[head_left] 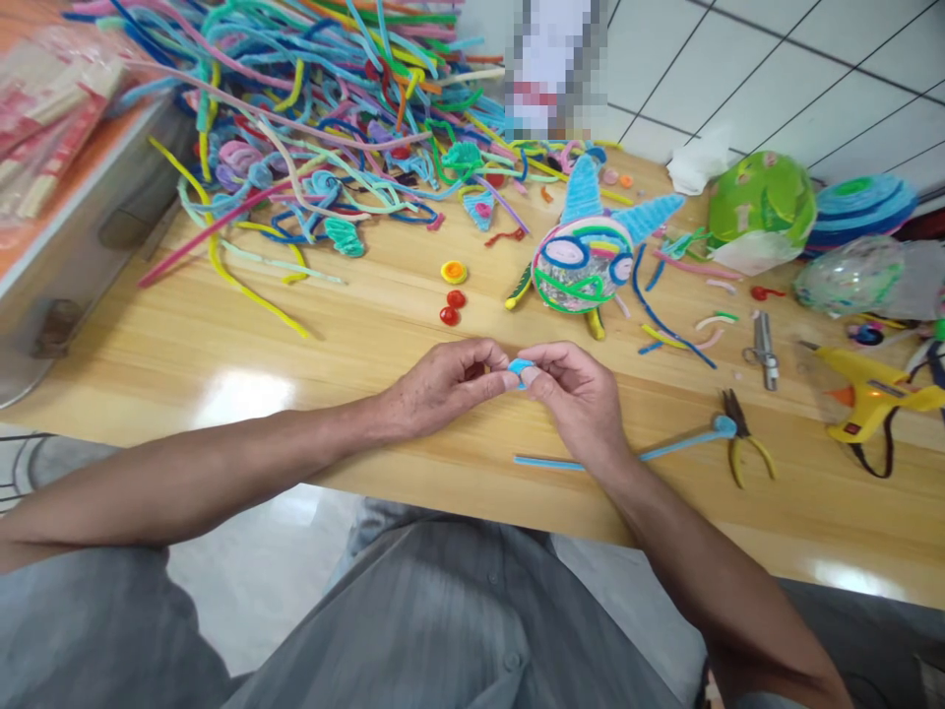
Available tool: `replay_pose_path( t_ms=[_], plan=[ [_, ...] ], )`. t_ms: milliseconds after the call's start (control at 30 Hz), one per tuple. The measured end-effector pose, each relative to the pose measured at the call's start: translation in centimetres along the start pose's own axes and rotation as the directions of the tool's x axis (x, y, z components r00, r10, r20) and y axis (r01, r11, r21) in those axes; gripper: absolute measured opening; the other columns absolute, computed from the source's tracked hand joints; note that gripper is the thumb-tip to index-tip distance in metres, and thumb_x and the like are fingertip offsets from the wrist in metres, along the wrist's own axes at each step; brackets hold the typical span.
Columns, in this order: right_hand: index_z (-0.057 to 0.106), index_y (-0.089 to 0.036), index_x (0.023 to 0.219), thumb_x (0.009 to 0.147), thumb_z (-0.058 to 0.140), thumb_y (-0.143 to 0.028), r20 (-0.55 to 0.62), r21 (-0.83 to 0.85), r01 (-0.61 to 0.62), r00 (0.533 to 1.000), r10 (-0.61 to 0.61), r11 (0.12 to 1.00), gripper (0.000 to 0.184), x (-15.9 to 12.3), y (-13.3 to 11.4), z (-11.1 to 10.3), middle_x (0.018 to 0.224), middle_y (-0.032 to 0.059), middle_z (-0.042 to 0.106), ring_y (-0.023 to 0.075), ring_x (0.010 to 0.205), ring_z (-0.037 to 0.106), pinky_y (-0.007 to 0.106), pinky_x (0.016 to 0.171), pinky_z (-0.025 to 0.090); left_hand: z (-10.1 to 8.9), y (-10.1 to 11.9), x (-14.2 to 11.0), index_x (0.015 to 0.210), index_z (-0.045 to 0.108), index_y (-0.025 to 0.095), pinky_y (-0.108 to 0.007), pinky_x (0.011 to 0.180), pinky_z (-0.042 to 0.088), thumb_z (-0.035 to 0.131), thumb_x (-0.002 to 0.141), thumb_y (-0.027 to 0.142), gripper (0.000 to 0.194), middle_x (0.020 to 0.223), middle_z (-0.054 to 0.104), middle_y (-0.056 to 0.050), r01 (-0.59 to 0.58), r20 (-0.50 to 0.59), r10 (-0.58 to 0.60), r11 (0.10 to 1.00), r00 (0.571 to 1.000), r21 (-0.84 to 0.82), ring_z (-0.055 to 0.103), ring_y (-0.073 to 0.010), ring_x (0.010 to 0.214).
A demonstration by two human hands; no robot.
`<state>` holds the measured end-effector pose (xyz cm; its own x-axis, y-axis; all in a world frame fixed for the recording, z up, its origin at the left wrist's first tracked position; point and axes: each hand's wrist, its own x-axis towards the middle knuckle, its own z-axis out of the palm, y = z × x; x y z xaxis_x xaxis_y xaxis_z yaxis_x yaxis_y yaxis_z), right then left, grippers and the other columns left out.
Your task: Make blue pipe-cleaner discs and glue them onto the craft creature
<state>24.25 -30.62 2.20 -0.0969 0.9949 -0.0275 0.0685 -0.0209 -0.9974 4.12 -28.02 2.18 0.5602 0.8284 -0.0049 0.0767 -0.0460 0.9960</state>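
Note:
My left hand (462,382) and my right hand (580,394) meet above the table, their fingertips pinched on a small blue piece of pipe cleaner (521,368). Under my right wrist lies a longer blue pipe cleaner (683,443), coiled at its far end beside the pliers (747,443). Just beyond my hands stands a creature (583,256) made of pipe cleaners round a clear, shiny body, with blue ears, ringed eyes and yellow-tipped feet. Two red pieces (453,307) and a yellow-orange disc (454,272) rest to its left.
A large heap of coloured pipe cleaners (317,128) covers the back left. An orange-topped box (95,226) with wrapped chopsticks (59,148) stands at far left. On the right are a yellow glue gun (871,389), a metal cutter (766,350), a green ball (764,207) and pipe-cleaner scraps.

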Motion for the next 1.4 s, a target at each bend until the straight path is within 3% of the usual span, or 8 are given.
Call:
replay_pose_path(
  t_ms=[133,600,967,1233,1400],
  plan=[
    [0.075,-0.023,0.098,0.084,0.082,-0.041,-0.033,0.037,-0.013,0.999,0.015,0.999,0.023,0.10,0.34,0.07,0.085,-0.0001,0.076,0.0123,0.072,0.066,0.027,0.068,0.055,-0.13,-0.15,0.04,0.097,0.067,0.013,-0.024,0.061,0.036,0.065,0.097,0.037,0.024,0.076,0.054,0.003,0.006,0.032,-0.006,1.000,0.999,-0.005,0.043,-0.0098,0.067],
    [0.080,-0.022,0.094,0.089,0.075,-0.036,0.009,-0.070,-0.024,1.000,0.024,0.997,0.016,-0.27,-0.26,-0.11,0.077,0.0003,0.077,0.0137,0.065,0.070,0.029,0.065,0.058,-0.07,-0.48,0.25,0.074,0.058,0.016,-0.021,0.054,0.031,0.069,0.091,0.036,0.028,0.064,0.048,0.005,0.057,-0.035,-0.058,0.997,0.998,-0.045,0.039,-0.0076,0.059],
    [0.080,-0.022,0.100,0.095,0.070,-0.035,0.066,-0.145,0.045,0.997,-0.036,0.988,0.018,-0.15,0.43,-0.51,0.083,0.0008,0.078,0.0134,0.071,0.070,0.028,0.068,0.057,-0.26,-0.73,0.53,0.078,0.061,0.015,-0.019,0.052,0.032,0.076,0.087,0.042,0.032,0.065,0.053,0.004,0.131,-0.009,-0.132,0.990,0.991,-0.056,0.042,-0.0073,0.059],
    [0.080,-0.022,0.098,0.095,0.069,-0.034,0.097,-0.198,0.067,0.994,-0.049,0.978,0.017,-0.07,0.52,-0.61,0.080,0.0006,0.076,0.0136,0.070,0.068,0.027,0.065,0.055,-0.15,-0.43,0.41,0.073,0.058,0.017,-0.020,0.051,0.028,0.075,0.087,0.043,0.034,0.060,0.045,0.007,0.137,-0.019,-0.136,0.990,0.991,0.024,0.037,-0.0068,0.055],
    [0.080,-0.023,0.101,0.096,0.067,-0.033,0.070,-0.218,0.079,0.995,-0.066,0.973,0.017,-0.09,0.31,-0.76,0.082,0.0004,0.076,0.0138,0.072,0.068,0.028,0.068,0.055,-0.24,-0.31,0.56,0.075,0.058,0.017,-0.020,0.049,0.029,0.077,0.085,0.046,0.036,0.060,0.047,0.007,0.156,-0.034,-0.156,0.988,0.987,-0.014,0.039,-0.0062,0.053]
  ],
)
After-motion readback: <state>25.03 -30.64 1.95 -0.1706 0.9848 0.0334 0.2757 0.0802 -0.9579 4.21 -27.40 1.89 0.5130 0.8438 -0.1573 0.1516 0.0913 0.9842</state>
